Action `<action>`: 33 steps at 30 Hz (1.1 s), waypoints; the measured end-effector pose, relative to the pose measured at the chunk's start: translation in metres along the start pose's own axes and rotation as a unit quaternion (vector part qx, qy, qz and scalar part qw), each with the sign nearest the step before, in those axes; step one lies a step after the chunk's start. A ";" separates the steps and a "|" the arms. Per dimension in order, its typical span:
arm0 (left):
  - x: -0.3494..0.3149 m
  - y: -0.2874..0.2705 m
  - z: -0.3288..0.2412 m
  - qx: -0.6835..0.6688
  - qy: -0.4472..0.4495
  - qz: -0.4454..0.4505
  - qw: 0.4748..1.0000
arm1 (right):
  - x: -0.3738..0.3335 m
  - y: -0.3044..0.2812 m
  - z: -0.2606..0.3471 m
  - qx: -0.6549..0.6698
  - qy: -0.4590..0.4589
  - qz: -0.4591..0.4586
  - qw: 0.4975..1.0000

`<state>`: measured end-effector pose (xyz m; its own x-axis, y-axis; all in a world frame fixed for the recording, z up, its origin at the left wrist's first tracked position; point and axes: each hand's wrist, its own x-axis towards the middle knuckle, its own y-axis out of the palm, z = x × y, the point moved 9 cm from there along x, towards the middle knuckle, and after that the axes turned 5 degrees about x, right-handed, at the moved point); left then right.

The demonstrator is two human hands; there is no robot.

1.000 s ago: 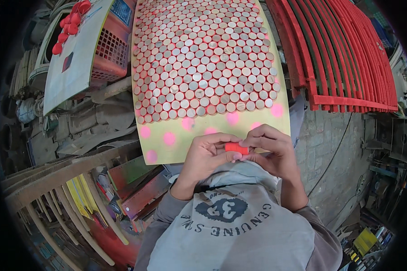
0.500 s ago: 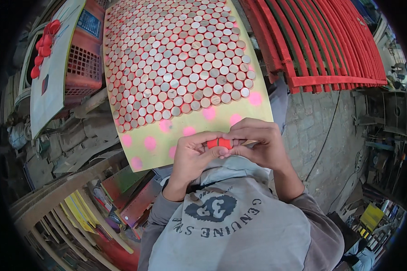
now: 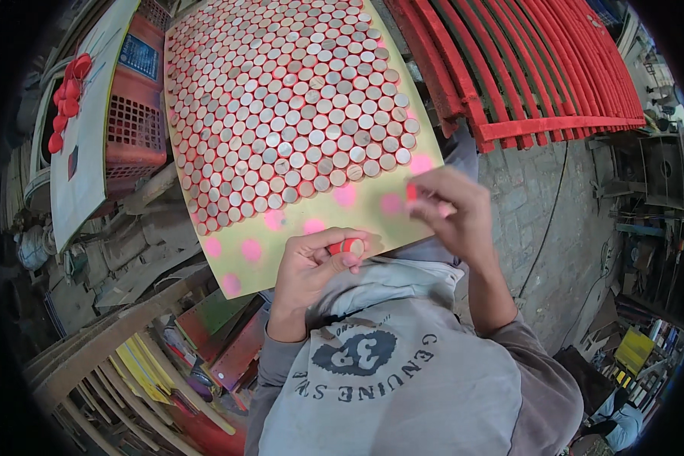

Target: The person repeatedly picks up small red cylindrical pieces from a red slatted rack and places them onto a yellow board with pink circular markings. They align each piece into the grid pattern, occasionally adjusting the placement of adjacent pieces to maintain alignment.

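Left hand: thumb and fingers closed around a short red cylinder with a pale, wood-toned round end; cylinder lies crosswise in the grip, its pale end toward the right; hand placed in front of the torso, at the near edge of the board.

Right hand: raised to the right of the left hand and well apart from it; thumb and fingertips pinched on a small red piece (motion blur hides its exact shape); hand appears over the near right corner of the board; contact with that surface cannot be told.

Pale yellow flat board: extends away from the person; bears a dense block of pale round-topped pieces with red sides, set close together in rows; along its near margin, scattered round pink paint spots.

Far right: red-painted slatted panel, its slats running away from the person; beneath and nearer, grey paved floor.

Far left: pinkish-red perforated plastic crate; just beside it, a tilted white sheet bearing a cluster of rounded red items.

Near left: brown wooden frame with curved slats.

Near centre: light grey shirt front with dark print.
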<state>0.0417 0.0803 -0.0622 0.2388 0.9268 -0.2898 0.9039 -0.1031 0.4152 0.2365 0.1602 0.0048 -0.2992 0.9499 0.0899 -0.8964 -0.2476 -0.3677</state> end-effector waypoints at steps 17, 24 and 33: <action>-0.016 -0.019 0.010 -0.008 0.004 -0.010 1.000 | 0.000 -0.027 -0.038 -0.180 -0.003 -0.237 0.955; -0.019 -0.024 0.012 -0.014 0.014 -0.017 1.000 | 0.000 -0.024 -0.042 -0.201 -0.020 -0.244 0.949; -0.018 -0.022 0.012 -0.062 0.022 -0.023 0.998 | 0.001 -0.023 -0.032 -0.248 -0.019 -0.226 0.942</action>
<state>0.0213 0.0615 -0.0766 0.1808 0.9446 -0.2740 0.8622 -0.0182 0.5062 0.2672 0.1728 -0.0167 0.0561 0.9268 0.3714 -0.6747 0.3094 -0.6701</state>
